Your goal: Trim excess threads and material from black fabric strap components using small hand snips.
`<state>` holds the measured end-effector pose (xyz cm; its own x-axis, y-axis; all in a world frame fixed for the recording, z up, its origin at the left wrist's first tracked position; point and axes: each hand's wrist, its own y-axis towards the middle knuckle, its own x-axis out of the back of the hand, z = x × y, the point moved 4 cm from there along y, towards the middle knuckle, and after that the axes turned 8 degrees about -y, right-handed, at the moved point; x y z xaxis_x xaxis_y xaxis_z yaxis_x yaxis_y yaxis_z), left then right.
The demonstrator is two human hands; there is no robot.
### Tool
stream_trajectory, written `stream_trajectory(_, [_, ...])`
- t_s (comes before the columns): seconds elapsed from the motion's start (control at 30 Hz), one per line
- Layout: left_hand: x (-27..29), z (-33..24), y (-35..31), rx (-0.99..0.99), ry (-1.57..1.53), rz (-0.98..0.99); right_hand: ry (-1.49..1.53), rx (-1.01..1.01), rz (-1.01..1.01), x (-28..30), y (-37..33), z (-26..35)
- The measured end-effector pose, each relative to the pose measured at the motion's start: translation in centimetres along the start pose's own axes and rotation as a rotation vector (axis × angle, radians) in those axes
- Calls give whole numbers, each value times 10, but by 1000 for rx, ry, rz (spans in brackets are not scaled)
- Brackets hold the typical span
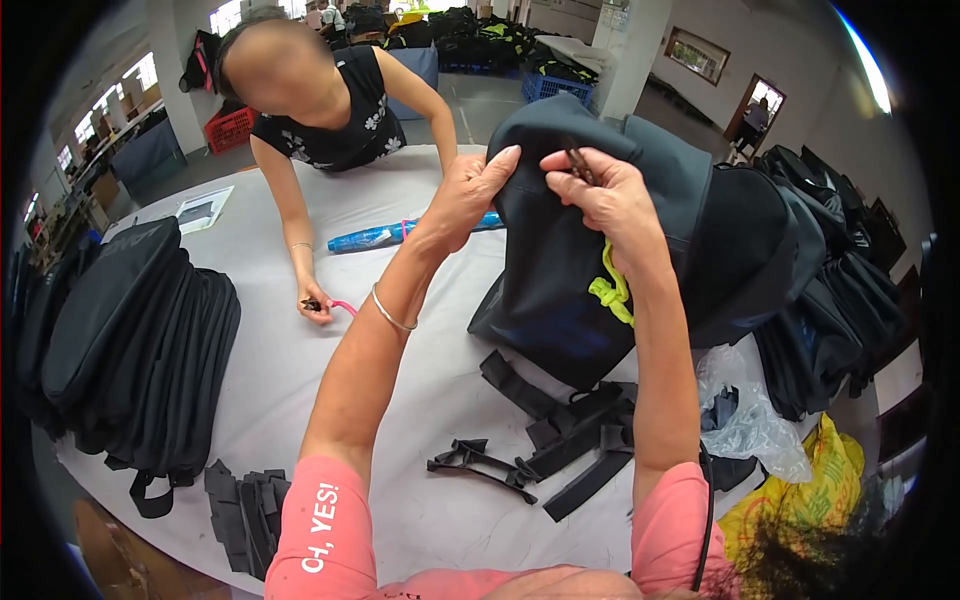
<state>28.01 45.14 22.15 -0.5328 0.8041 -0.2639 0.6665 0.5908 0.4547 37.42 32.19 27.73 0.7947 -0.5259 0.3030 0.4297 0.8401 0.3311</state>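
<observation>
Left hand (468, 195): nearly closed, thumb laid forward along the fabric. The far left upper edge of a dark bag (560, 255) is pinched between thumb and fingers; the fingertips are largely hidden, so their exact placement cannot be told. A thin bangle (392, 312) is worn on the left forearm.

Right hand (608, 195): fingers curled, thumb and index finger brought toward each other. A small dark tool (578, 165) is grasped within the curl, its upper end pointed away from the palm. The hand is held in front of the bag's upper part, just right of the left hand; whether the fabric is touched by the fingertips cannot be told.

Dark bag: located right of centre on the pale table (420, 430), its upper part raised between both hands. A knotted yellow-green cord (612, 288) is seen against its front, beside the right wrist. More dark bags (835, 300) are piled to the right.

Surroundings: loose black strips (575, 440) are scattered on the near side of the bag. A clear plastic bag (745, 415) and a yellow sack (800, 490) are placed at the near right. A stack of black bags (130, 340) is set at the left. A blue roll (370, 238) is laid on the far side. At far left, a pink strip (344, 307) is seen beside a co-worker's hand (316, 308), in which a small dark object is held.
</observation>
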Motion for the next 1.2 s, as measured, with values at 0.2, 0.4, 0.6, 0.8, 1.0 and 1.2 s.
stream_trajectory(0.2, [13,21,-3,93,-214,120,-148,-11,101,-14,0,-7])
stream_trajectory(0.4, [11,24,-6,52,-215,79,-189,-53,72,-19,2,-7])
stream_trajectory(0.6, [8,20,-11,25,-176,31,-183,0,102,-20,8,-17])
stream_trajectory(0.8, [3,12,-16,20,-209,26,-146,-5,117,-18,7,-15])
stream_trajectory(1.0, [5,14,-17,58,-195,55,-228,-30,139,-19,6,-12])
stream_trajectory(1.2, [2,16,-18,51,-226,33,-219,-13,166,-17,7,-12])
